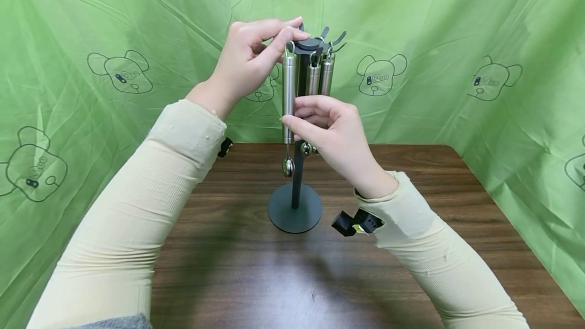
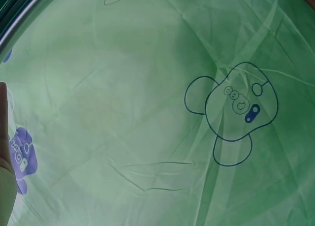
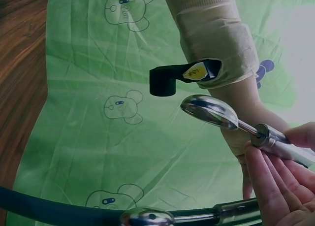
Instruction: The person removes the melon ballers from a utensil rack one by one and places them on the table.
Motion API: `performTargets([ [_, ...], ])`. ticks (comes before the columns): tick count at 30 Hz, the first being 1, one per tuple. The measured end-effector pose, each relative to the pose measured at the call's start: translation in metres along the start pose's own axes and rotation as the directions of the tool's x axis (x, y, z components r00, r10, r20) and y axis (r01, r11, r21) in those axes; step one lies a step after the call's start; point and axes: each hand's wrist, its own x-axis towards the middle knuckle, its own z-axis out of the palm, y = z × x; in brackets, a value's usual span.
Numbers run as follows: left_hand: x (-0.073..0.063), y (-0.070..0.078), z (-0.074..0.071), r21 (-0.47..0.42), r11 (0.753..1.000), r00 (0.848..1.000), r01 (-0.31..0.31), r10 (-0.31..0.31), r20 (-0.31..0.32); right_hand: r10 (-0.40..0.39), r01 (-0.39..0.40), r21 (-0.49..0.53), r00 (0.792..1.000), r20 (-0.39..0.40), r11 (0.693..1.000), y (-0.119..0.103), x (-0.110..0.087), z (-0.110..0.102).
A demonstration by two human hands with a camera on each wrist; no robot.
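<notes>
A dark grey stand (image 1: 294, 212) with a round base and upturned hooks holds several hanging steel utensils (image 1: 313, 80). The nearest, a metal spoon (image 1: 288, 95), has a thick cylindrical handle, a thin neck and a small rounded bowl; its top loop is at a hook. My right hand (image 1: 338, 136) pinches that handle between thumb and fingers. Above, my left hand (image 1: 251, 55) has index finger and thumb at the stand's top, around a hook partly hidden by them. In the right wrist view, the spoon's bowl (image 3: 209, 112) shows close up beside my right fingers (image 3: 268, 179).
The stand's base sits on a brown wooden table (image 1: 402, 207). Green cloth (image 1: 411, 9) printed with bear heads surrounds the table's back and sides. Other utensils hang just right of the spoon, near my right fingers. A black camera (image 1: 356, 221) is strapped on the right wrist.
</notes>
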Motion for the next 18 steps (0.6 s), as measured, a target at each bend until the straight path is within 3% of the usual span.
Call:
performTargets([
  [8, -0.001, -0.001, -0.002, 0.018, 0.999, 0.999, -0.039, 0.039, 0.008, -0.013, 0.013, 0.022, 1.000, -0.013, 1.000, -0.006, -0.003, -0.002],
  [18, -0.002, 0.000, -0.005, 0.076, 0.995, 0.997, -0.072, 0.071, 0.015, 0.019, -0.016, 0.074, 0.999, -0.039, 0.997, -0.003, -0.026, -0.015],
])
